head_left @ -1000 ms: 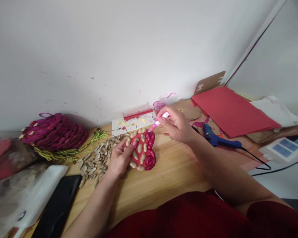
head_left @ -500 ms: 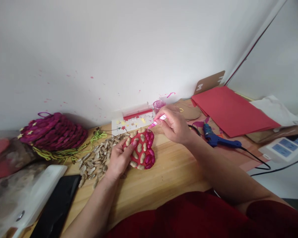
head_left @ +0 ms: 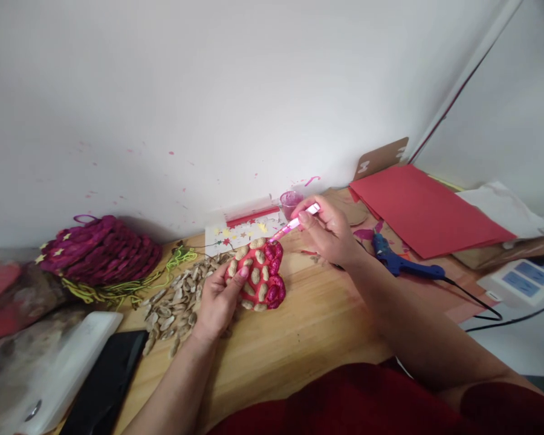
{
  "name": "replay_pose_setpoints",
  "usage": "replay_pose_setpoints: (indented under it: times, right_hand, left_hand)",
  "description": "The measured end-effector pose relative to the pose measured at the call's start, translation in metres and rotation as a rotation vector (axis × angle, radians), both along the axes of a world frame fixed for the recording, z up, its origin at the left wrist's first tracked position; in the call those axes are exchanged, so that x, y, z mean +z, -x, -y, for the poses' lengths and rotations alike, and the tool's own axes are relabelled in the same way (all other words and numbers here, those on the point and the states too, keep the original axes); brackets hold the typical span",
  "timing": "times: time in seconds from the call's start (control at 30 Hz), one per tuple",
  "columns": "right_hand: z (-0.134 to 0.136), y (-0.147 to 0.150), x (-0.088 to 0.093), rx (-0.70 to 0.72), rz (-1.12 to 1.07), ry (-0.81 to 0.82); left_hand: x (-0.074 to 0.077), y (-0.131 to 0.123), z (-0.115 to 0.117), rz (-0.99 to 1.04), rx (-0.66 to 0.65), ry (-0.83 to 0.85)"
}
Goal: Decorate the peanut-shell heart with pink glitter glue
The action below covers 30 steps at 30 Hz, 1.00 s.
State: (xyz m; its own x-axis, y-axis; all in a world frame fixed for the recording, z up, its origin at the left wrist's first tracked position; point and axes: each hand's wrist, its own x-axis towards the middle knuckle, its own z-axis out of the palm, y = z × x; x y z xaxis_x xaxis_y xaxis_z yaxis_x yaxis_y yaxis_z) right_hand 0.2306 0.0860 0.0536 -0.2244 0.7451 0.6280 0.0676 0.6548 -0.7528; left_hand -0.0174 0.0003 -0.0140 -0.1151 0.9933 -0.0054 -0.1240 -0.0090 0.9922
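My left hand (head_left: 219,302) grips the left side of a red cutout covered in peanut shells (head_left: 255,276), its thumb on the front. Shells along the cutout's right edge are coated in wet-looking magenta paint; the others are bare tan. In my right hand (head_left: 329,232) is a paintbrush (head_left: 295,223) with a white handle and pink-stained lower end. Its tip touches the top right of the cutout, near the painted shells. Behind my right hand stands a clear cup (head_left: 290,202) with pink paint. A pile of peanut shells (head_left: 176,302) lies left of my left hand.
Magenta shell-covered pieces with yellow-green yarn (head_left: 102,251) are stacked at the left. Nearer lie a white device (head_left: 79,368) and a black flat object (head_left: 106,386). At right are a blue glue gun (head_left: 401,263), red sheets (head_left: 428,211) and a power strip (head_left: 523,281).
My right hand has moved slightly right and down, and the brush now slants with its tip on the cutout's upper right edge. My left hand still holds the cutout.
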Motion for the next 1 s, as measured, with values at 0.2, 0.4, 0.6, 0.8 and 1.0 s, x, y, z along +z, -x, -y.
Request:
replay_pose_setpoints:
  times: [0.2, 0.4, 0.6, 0.8, 1.0]
  right_hand:
    - [0.001, -0.001, 0.001, -0.035, -0.074, 0.057]
    - [0.003, 0.002, 0.002, 0.000, -0.024, 0.006]
    - [0.010, 0.003, 0.008, -0.079, 0.025, -0.150]
    - [0.015, 0.005, 0.009, -0.115, 0.142, -0.218]
    - [0.012, 0.003, 0.009, -0.123, 0.085, -0.185]
  left_hand:
    - [0.003, 0.000, -0.001, -0.043, 0.047, -0.054]
    - [0.000, 0.005, -0.001, -0.154, 0.095, -0.117]
    - [0.002, 0.007, 0.001, -0.261, 0.121, -0.166]
    - [0.006, 0.006, 0.003, -0.310, 0.104, -0.182]
    - [0.007, 0.005, 0.002, -0.338, 0.101, -0.197]
